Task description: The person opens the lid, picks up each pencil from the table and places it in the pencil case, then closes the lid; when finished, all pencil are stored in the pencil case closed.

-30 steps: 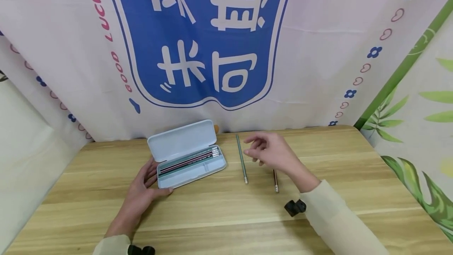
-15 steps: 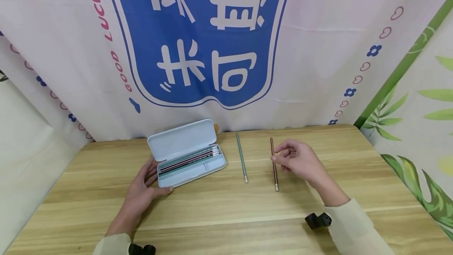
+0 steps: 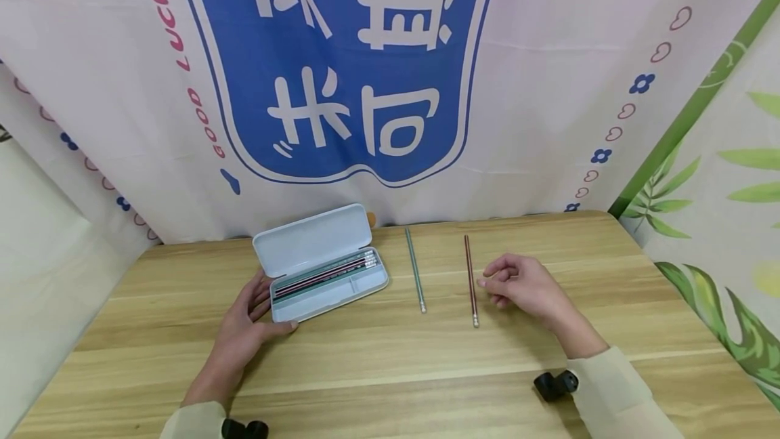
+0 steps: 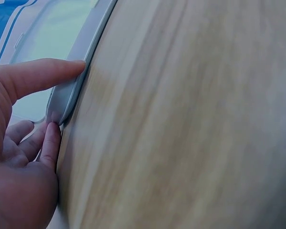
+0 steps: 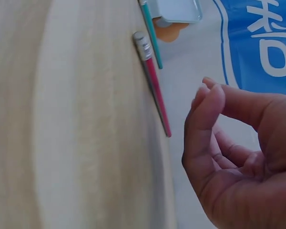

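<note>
An open light-blue pencil case (image 3: 329, 305) stands at the left on the table, several pencils (image 3: 323, 278) lying in its long compartment. My left hand (image 3: 239, 334) holds the case at its near left corner, thumb along the front edge and fingers against the left end; the left wrist view shows the thumb (image 4: 47, 74) on the rim. A green pencil (image 3: 416, 271) and a dark red pencil (image 3: 471, 282) lie apart to the right of the case, eraser ends toward me. Just right of the red pencil is my right hand (image 3: 529, 291), fingers loosely bent, holding nothing.
The case's raised lid (image 3: 312, 242) leans back near the printed cloth (image 3: 518, 120) behind the table. A small orange-brown shape (image 3: 371, 220) shows behind the lid. The wooden table (image 3: 378, 378) reaches back to that cloth.
My right hand has moved right and toward me, from over the red pencil to beside it, uncovering the whole pencil. The left hand and the case have stayed in place.
</note>
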Motion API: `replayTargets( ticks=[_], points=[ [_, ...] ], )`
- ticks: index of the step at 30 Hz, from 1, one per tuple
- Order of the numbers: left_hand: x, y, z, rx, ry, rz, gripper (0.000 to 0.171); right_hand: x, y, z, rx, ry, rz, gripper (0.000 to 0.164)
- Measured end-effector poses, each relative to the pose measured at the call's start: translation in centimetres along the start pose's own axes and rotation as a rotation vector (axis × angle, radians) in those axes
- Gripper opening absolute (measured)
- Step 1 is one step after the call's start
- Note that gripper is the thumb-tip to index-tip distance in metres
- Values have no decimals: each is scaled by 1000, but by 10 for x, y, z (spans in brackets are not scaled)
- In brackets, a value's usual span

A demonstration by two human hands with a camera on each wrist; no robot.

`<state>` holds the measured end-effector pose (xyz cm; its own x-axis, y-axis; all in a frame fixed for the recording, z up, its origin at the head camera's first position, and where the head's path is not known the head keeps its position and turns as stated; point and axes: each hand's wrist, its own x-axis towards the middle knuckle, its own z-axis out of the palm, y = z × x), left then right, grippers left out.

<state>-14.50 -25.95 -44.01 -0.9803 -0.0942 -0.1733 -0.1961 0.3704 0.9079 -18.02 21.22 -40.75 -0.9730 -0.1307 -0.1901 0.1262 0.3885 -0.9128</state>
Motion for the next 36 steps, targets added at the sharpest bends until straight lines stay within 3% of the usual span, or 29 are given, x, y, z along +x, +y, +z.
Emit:
replayTargets(
  ticks=[14,24,31,36],
  points=[
    [-1,1,1,-7,-1,-13,125,4,16,0,63,-103,35,28],
    [1,-1,0,-6,5,-15,125,0,12,11,-77,-113,38,41],
    [1,-1,0,-6,9,-13,126,-2,7,18,-192,-53,48,39],
    [-1,0,0,-1,15,-14,125,-5,4,22,-250,-20,56,27]
  ],
)
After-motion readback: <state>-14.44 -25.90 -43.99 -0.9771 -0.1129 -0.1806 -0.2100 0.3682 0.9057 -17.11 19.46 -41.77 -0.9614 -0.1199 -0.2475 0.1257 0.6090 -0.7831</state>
